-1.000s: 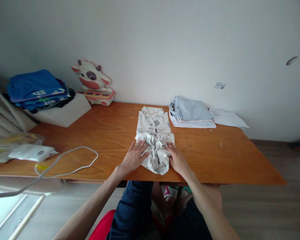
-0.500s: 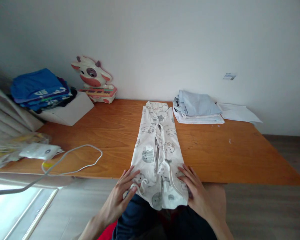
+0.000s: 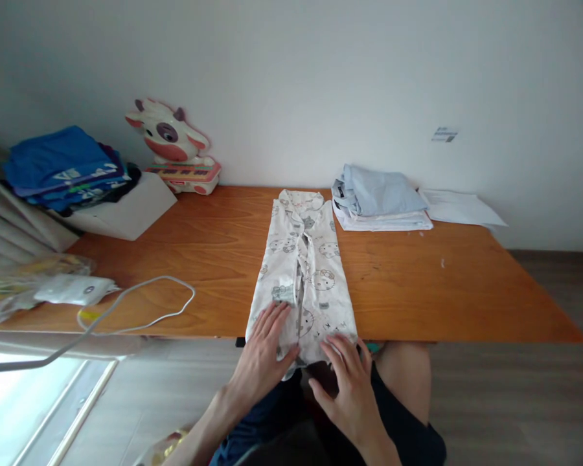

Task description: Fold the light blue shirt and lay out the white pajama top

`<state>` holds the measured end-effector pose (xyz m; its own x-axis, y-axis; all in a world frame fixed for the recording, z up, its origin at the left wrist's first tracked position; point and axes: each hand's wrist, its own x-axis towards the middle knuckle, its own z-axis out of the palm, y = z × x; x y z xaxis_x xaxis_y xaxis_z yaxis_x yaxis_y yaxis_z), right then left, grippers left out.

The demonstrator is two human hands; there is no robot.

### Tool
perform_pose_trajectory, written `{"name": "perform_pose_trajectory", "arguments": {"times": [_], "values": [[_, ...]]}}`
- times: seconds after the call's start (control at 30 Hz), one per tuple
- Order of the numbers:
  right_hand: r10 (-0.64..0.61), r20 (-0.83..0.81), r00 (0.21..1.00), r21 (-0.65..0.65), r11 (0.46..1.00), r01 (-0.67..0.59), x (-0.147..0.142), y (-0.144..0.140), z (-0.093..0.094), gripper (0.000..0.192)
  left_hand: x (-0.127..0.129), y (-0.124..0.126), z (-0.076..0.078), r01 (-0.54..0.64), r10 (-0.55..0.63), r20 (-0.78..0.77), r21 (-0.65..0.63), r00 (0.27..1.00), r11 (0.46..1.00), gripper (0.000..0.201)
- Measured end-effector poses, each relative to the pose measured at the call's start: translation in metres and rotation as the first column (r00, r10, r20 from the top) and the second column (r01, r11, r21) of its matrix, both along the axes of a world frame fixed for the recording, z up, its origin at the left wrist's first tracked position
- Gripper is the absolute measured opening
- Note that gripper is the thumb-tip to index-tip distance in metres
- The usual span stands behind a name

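Head view, bottom centre of the frame: the left hand (image 3: 265, 353) lies flat, fingers spread, on the near end of a white printed garment (image 3: 302, 272), and the right hand (image 3: 352, 382) rests beside it with fingers extended on the hem that hangs past the edge; neither grip is clenched, both are released and pressing flat. Dark-clad legs and a bare knee show below the hands. That garment lies lengthwise as a long narrow strip down the middle of the wooden counter (image 3: 442, 298), its collar toward the wall. At lower left of the frame a white cable (image 3: 140, 304) loops on the counter next to a white packet (image 3: 72, 289) and some clear plastic wrapping. Farther back on the right sits a stack of folded pale-blue and white clothes (image 3: 381, 204), just beside the garment's collar, with sheets of paper (image 3: 459, 208) to their right. At upper left, folded blue clothes (image 3: 61, 165) rest on a white box (image 3: 124, 210), with a cow-shaped toy keyboard (image 3: 175, 149) against the plain white wall (image 3: 320, 77). Grey floorboards show at right.
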<state>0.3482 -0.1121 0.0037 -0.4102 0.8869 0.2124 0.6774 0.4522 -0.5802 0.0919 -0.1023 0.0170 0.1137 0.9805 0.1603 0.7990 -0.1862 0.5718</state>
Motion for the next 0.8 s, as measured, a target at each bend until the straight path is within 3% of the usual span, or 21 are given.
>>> {"name": "perform_pose_trajectory", "arguments": {"times": [0.13,0.33,0.47,0.57,0.63,0.67,0.7,0.8], "values": [[-0.071,-0.063,0.996,0.026,0.997,0.072,-0.034,0.018,-0.012,0.087,0.016,0.011,-0.011,-0.033,0.039,-0.095,0.062,0.995,0.997,0.079],[-0.107,-0.069,0.992,0.014,0.994,0.108,-0.038,0.027,-0.006,0.047,0.004,-0.010,-0.007,-0.016,0.018,-0.031,0.055,0.999,0.998,0.032],[-0.118,-0.180,0.976,-0.081,0.991,0.105,-0.028,0.010,0.008,0.025,-0.005,-0.030,0.003,-0.046,0.043,0.078,0.033,0.996,0.998,0.011],[-0.201,-0.347,0.916,-0.283,0.954,0.101,-0.019,-0.016,0.010,0.020,-0.009,-0.055,0.009,-0.119,0.138,0.261,-0.087,0.955,0.989,0.005],[-0.325,-0.465,0.823,-0.471,0.878,0.081,-0.011,-0.034,0.006,0.023,-0.014,-0.072,0.009,-0.177,0.275,0.445,-0.248,0.852,0.952,0.013],[-0.403,-0.519,0.754,-0.550,0.833,0.067,-0.005,-0.043,0.003,0.026,-0.019,-0.080,0.009,-0.196,0.359,0.540,-0.336,0.761,0.921,0.018],[-0.485,-0.565,0.668,-0.611,0.789,0.057,0.002,-0.050,-0.001,0.029,-0.024,-0.087,0.007,-0.219,0.450,0.625,-0.413,0.638,0.884,0.022],[-0.684,-0.612,0.398,-0.721,0.689,0.076,0.028,-0.062,-0.011,0.027,-0.048,-0.099,0.000,-0.327,0.648,0.742,-0.577,0.174,0.748,0.029]]}}
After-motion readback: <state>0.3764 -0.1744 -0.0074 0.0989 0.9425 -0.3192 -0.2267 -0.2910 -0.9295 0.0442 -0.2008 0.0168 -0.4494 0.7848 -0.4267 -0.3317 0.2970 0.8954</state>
